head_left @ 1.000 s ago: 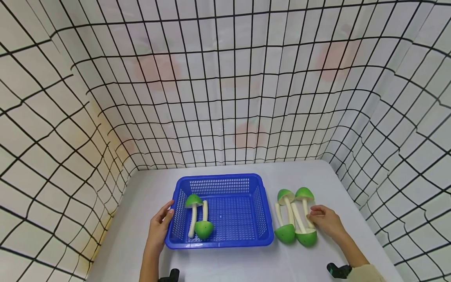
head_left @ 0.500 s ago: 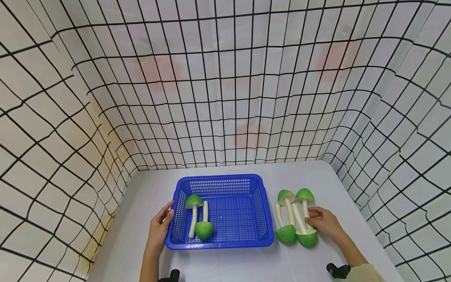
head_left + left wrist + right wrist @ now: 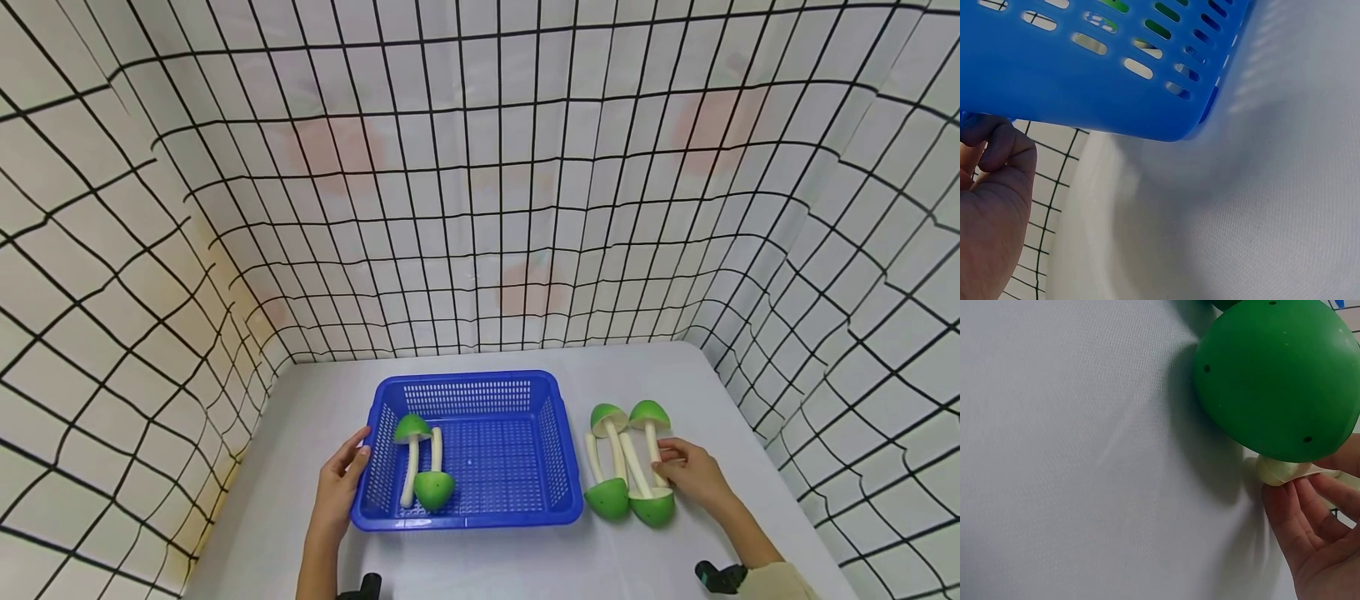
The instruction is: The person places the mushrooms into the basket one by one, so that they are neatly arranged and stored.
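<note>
A blue plastic basket (image 3: 467, 522) stands on the white table with two green-capped toy mushrooms inside, one cap-up (image 3: 412, 427) and one cap-down (image 3: 434, 490). My left hand (image 3: 335, 483) holds its left rim; curled fingers show at the rim in the left wrist view. To the basket's right lie several more such mushrooms, caps alternating far and near. My right hand (image 3: 696, 473) pinches the pale stem of the rightmost mushroom (image 3: 649, 414), whose cap points away. In the right wrist view, a neighbour's green cap (image 3: 1279, 378) sits beside the pinched stem end (image 3: 1280, 471).
Behind and on both sides of the white table (image 3: 480, 567) rise pale walls crossed by black grid lines (image 3: 480, 250). A dark wrist device (image 3: 722, 577) is strapped by the right sleeve, another (image 3: 367, 586) on the left wrist.
My right fingers have closed slightly inward onto the rightmost mushroom's stem. The left hand, the basket and the mushrooms hold nearly the same places.
</note>
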Demonstrator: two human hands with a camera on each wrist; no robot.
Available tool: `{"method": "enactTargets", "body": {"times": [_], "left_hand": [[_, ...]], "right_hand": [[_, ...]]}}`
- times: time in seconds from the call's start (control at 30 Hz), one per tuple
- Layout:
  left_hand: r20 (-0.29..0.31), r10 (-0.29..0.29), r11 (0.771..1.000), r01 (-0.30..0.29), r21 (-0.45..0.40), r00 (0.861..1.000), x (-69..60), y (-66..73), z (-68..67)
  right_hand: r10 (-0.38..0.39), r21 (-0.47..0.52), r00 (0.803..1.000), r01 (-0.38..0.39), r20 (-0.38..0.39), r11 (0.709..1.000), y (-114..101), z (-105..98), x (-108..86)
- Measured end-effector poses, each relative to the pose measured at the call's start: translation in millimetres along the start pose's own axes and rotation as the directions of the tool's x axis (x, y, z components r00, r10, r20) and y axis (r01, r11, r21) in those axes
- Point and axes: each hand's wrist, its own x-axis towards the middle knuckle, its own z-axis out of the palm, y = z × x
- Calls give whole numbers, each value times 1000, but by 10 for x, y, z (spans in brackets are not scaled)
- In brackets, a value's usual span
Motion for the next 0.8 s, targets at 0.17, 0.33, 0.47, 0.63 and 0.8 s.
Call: {"method": "enactTargets", "body": {"times": [0.17, 0.33, 0.47, 0.63, 0.8], "left_hand": [[19, -14, 1000, 14, -4, 1000, -1, -7, -11], [24, -35, 999, 35, 8, 999, 6, 14, -9], [18, -32, 999, 32, 9, 999, -2, 29, -7], [6, -20, 1000, 19, 12, 1000, 15, 0, -4], [4, -20, 1000, 20, 14, 1000, 18, -2, -1]], "right_hand": [[-2, 10, 1000, 3, -9, 1000, -45, -40, -24], [-4, 21, 1000, 4, -14, 1000, -80, -68, -33], [7, 43, 1000, -6, -16, 999, -106, -84, -40], [10, 72, 1000, -9, -17, 997, -166, -115, -57], [0, 89, 1000, 2, -17, 996, -188, -134, -52]]}}
